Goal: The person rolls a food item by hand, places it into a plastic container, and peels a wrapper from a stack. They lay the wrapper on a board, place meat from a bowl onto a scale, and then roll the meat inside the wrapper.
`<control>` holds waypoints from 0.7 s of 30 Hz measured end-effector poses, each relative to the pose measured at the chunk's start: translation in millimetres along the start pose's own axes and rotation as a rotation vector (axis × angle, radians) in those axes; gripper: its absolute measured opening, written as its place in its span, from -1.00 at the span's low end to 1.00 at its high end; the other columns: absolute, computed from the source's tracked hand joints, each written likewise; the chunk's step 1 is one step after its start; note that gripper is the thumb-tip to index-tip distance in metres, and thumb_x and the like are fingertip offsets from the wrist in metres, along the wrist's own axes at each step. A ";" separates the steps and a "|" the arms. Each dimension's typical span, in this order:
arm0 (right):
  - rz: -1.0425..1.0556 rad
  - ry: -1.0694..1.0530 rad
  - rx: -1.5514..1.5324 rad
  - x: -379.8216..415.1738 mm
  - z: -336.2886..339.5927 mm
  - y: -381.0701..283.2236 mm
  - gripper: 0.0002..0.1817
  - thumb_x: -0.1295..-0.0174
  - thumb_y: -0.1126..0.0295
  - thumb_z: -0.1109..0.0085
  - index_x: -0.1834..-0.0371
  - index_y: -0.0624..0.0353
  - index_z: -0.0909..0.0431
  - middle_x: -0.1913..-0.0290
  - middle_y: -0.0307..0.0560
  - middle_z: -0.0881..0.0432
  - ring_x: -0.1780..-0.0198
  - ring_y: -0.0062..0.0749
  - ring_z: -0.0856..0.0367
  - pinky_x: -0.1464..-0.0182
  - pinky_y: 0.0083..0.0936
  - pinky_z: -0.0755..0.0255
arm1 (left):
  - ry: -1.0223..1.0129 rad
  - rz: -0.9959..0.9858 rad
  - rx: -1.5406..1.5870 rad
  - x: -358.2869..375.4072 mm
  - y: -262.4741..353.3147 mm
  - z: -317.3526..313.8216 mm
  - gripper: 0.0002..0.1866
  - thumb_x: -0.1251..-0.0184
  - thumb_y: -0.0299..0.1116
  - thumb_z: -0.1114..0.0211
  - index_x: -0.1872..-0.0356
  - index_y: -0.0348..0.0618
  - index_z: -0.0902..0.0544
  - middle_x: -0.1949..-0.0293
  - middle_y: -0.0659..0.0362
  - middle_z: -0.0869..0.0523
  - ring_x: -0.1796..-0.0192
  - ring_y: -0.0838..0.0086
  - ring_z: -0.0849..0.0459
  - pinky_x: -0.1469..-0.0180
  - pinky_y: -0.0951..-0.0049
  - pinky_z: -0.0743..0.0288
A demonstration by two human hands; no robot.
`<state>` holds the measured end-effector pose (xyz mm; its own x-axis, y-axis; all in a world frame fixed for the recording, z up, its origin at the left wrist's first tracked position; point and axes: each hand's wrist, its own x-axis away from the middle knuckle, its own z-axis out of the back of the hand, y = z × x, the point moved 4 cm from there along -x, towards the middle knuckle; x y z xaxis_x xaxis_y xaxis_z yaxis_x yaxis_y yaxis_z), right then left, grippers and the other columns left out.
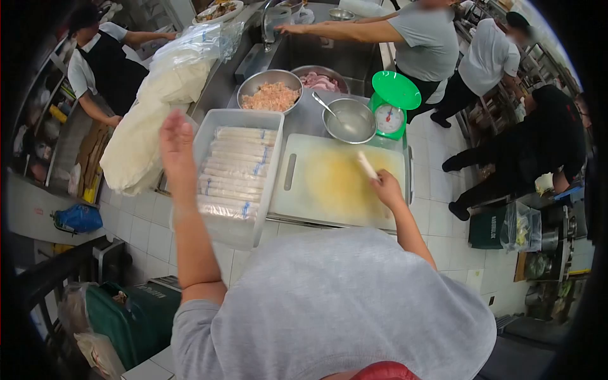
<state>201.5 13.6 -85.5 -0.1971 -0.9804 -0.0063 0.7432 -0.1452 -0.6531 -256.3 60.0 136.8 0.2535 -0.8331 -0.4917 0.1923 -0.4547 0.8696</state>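
Note:
My right hand (386, 189) is closed around one end of a pale, slim uncooked spring roll (367, 166), tilted above the cutting board (304, 209). The white board has a large yellow patch in its middle. My left hand (176, 136) is raised beside the white cloth bundle (136, 142), fingers stretched upward and slightly blurred, with nothing visible in it. Between my arms, the translucent plastic tub (206, 136) contains rows of similar rolls (237, 161) in clear wrap with blue print. A metal bowl with a spoon (349, 120) sits behind the board.
A bowl of minced pinkish filling (271, 96) and a bowl of sliced raw meat (318, 81) stand by the sink (329, 57). At right is a green scale (389, 117). One co-worker (424, 38) reaches over the sink; another (104, 69) stands left, with others at right.

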 end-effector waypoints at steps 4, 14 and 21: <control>-0.197 0.242 0.043 15.2 35.0 43.4 -0.67 -0.11 0.22 -0.23 0.20 0.25 -0.54 0.33 0.14 -0.62 0.27 0.08 -0.59 0.19 -0.18 -0.45 | 0.087 -0.291 -0.663 -60.5 19.0 57.7 -0.43 -0.30 -0.12 -0.27 -0.22 -0.24 -0.37 -0.16 0.00 -0.44 -0.22 0.20 -0.40 -0.25 0.28 -0.27; -0.272 0.363 0.478 37.5 25.7 28.1 -0.59 -0.08 0.37 -0.21 0.01 0.28 -0.43 0.14 0.25 -0.49 0.06 0.13 -0.49 0.04 -0.11 -0.41 | -0.074 0.578 -1.426 -165.9 -129.7 235.3 0.13 0.08 0.63 0.12 -0.35 -0.12 -0.27 -0.32 -0.18 -0.30 -0.39 -0.07 -0.19 -0.34 -0.15 0.00; -0.249 0.395 0.253 27.9 25.5 71.4 -0.54 0.01 0.46 -0.20 -0.04 0.24 -0.43 0.11 0.20 -0.48 0.04 0.12 -0.47 -0.01 -0.13 -0.39 | 0.019 0.550 -1.423 -144.1 -104.8 216.9 0.05 -0.01 0.59 0.16 -0.34 -0.09 -0.29 -0.29 -0.15 -0.35 -0.37 -0.04 -0.23 -0.29 -0.29 0.03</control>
<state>265.4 -27.5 -112.9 -0.5764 -0.7944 -0.1913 0.7650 -0.4424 -0.4679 -518.6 159.4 126.3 0.6054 -0.7831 -0.1423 0.7937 0.5809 0.1804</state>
